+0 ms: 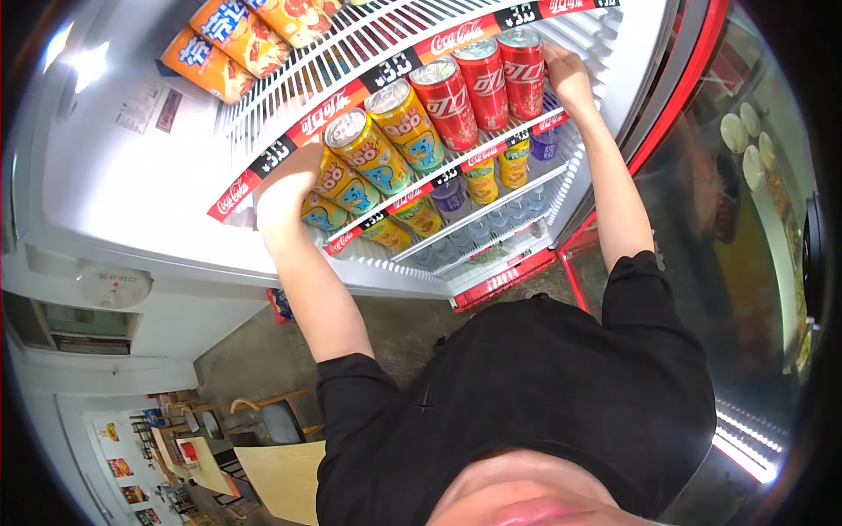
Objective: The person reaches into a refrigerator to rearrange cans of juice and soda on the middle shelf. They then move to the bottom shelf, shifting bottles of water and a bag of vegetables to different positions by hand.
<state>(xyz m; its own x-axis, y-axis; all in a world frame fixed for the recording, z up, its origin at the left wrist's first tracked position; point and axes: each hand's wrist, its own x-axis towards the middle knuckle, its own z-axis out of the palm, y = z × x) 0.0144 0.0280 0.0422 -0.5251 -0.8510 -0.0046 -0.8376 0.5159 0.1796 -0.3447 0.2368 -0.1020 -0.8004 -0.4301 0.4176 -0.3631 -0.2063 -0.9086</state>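
Three red cans (pixel 445 103) stand side by side in the head view, towards the right end of a wire shelf (pixel 481 156) inside a refrigerator (pixel 132 197), and four yellow cans (pixel 370 151) continue the row to the shelf's left end. The right hand (pixel 568 77) reaches in at the right end, just beside the last red can; its fingers (pixel 553 54) are bent and close together near the can's upper side, though I cannot tell whether they grip it. At the left end, the left hand (pixel 294 168) is beside the yellow cans, its fingers hidden behind the front edge of an upper shelf (pixel 456 37), so I cannot tell whether they are apart, together or clamped on something. Orange packages (pixel 210 66) sit at the upper shelf's left end. Below the row of cans, a lower shelf (pixel 481 213) carries yellow and purple containers (pixel 452 200), with clear bottles (pixel 469 237) beneath them. Both bare forearms stretch from the short sleeves of a black shirt (pixel 526 394). A dark glass door (pixel 693 263) stands open past the refrigerator's right edge, and a wooden table (pixel 281 478) and a chair (pixel 279 421) are behind to the left.
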